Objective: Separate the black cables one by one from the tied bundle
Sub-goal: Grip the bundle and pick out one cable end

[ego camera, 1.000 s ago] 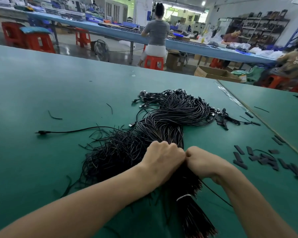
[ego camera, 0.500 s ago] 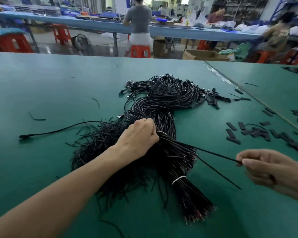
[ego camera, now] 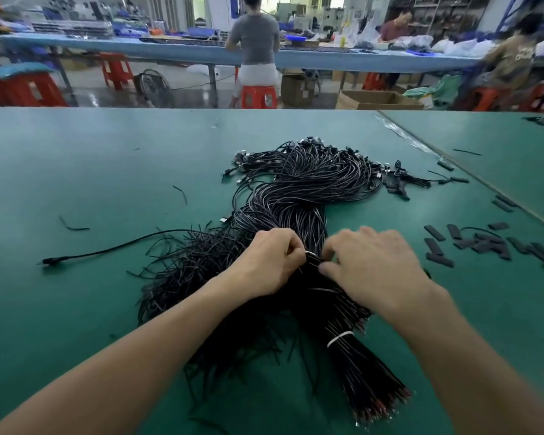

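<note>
1. Where the view drops toward the person's arms, a wide green bench (ego camera: pixel 107 183) carries everything, and a seam at the right sets it off from a second bench (ego camera: pixel 500 146) alongside.
2. Lying mid-bench, the tied bundle (ego camera: pixel 296 199) of black cables runs from a fanned loop of connector ends on the far side to red-tipped wire ends nearest the person.
3. A tangled heap of loose cables (ego camera: pixel 186 271) touches the bundle's left side.
4. The left hand (ego camera: pixel 267 262) sits on the middle of the bundle with its fingers curled. Its thumb and forefinger pinch strands beside a small white band (ego camera: pixel 310 253).
5. The right hand (ego camera: pixel 374 268) rests just beside it on the same stretch, fingers bent down into the strands. It is blurred, so whether it has a cable pinched cannot be told.
6. A single cable (ego camera: pixel 107 250) stretches leftward out of the heap, its plug end lying on the bench.
7. Short black strips (ego camera: pixel 484 246) lie scattered on the bench to the right, apart from the bundle.
8. A white tie (ego camera: pixel 339 339) wraps the bundle between the right wrist and the red tips.
</note>
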